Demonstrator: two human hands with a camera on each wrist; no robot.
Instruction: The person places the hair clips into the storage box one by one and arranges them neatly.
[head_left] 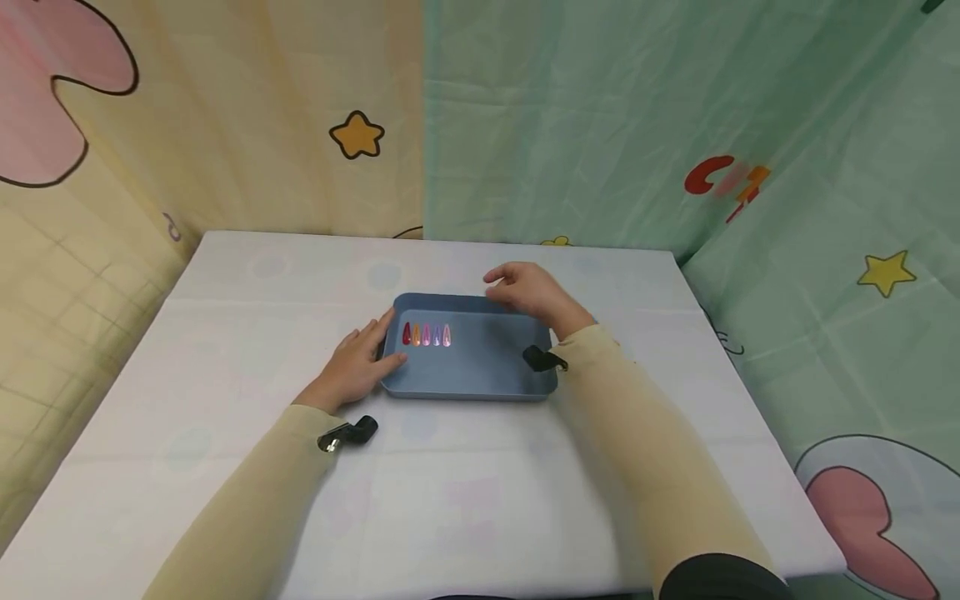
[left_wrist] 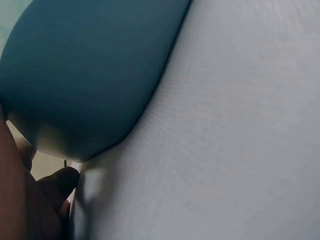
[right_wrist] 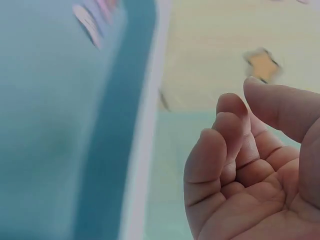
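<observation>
A blue-grey rectangular tray lies on the white-covered table. Several teardrop-shaped snap hair clips stand side by side in its upper left part, running from red and orange through pink and purple to pale pink. My left hand rests against the tray's left side, fingers along the outer edge and thumb over the rim. Above the tray's far right edge hovers my right hand. In the right wrist view its fingers are loosely bent, apart from the thumb, with nothing between them.
The white tablecloth surrounds the tray on all sides. Behind the table hang a yellow curtain and a green curtain with printed figures. Small black devices sit at both wrists.
</observation>
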